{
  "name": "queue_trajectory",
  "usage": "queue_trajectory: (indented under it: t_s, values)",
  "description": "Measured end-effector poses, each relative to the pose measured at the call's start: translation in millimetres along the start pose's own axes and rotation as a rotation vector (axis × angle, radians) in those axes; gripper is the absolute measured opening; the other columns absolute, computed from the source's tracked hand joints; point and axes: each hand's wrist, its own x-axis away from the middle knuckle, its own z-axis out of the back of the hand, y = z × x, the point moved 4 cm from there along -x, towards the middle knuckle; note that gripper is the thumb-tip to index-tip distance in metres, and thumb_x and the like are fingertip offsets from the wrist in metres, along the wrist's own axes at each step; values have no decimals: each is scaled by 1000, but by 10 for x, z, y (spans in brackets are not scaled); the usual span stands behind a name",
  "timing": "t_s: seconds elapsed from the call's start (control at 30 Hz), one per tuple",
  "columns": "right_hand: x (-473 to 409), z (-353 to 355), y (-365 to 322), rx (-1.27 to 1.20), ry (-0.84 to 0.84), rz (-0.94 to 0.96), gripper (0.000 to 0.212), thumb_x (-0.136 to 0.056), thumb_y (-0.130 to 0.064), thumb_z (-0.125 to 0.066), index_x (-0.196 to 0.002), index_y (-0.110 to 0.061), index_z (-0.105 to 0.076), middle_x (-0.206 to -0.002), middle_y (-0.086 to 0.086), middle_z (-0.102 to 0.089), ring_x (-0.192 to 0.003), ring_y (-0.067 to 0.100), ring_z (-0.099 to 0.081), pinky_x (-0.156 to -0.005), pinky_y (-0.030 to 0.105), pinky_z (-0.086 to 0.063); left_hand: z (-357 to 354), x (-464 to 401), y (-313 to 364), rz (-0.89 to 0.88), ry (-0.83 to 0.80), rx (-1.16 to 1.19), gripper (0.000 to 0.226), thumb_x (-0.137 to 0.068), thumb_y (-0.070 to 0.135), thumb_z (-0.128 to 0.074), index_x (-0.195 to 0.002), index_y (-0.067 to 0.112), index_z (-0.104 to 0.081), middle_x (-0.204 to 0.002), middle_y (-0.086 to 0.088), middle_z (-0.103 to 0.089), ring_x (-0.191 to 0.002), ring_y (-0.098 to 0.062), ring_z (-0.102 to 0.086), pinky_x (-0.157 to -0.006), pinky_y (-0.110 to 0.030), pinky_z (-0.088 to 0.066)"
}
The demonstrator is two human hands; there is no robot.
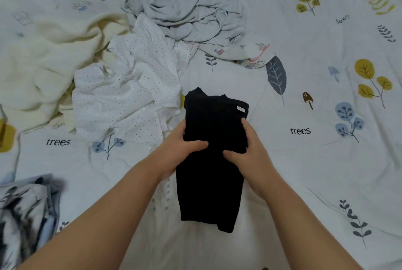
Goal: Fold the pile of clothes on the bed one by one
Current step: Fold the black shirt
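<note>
A black garment (214,182), folded into a long narrow strip with a small white label near its far right corner, lies on the bed in front of me. My left hand (180,147) grips its left edge at the middle, thumb on top. My right hand (248,150) grips the right edge opposite, thumb across the cloth. The far half of the strip looks slightly raised between my hands. Behind it lies the unfolded pile: a white dotted garment (128,95), a cream knit piece (47,62) and a light grey garment (195,17).
The bed sheet (315,160) is white with leaf, tree and mushroom prints. A cartoon-printed white cloth (250,54) lies under the grey garment. A folded stack with a black-and-white pattern (24,215) sits at the near left edge.
</note>
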Motion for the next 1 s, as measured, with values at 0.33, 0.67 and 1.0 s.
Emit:
queue_trajectory:
  t_s: [0.33, 0.67, 1.0]
  values:
    - [712, 183, -674, -25, -2, 95, 72, -81, 3, -63, -137, -34, -39, -126, -19, -51, -110, -7, -50, -89, 18, -50, -37, 867, 541, -219, 28, 11, 58, -80, 0, -66, -118, 41, -49, -106, 16, -66, -99, -3, -64, -81, -21, -53]
    - [1520, -92, -1557, -9, -253, 161, 75, -79, 4, -66, -122, -52, -40, -115, -27, -50, -92, -12, -58, -63, 12, -51, 215, 2249, 1069, -301, 209, 84, 64, -79, -4, -66, -123, 40, -47, -110, 12, -67, -103, -6, -63, -85, -23, -51]
    - [2161, -1150, -2038, 98, -472, 287, 77, -78, 3, -66, -127, -47, -35, -117, -30, -46, -105, -9, -51, -82, 18, -51, 981, 3427, 992, -329, 412, 144, 63, -76, -5, -67, -118, 38, -49, -108, 10, -68, -101, -7, -64, -81, -20, -52]
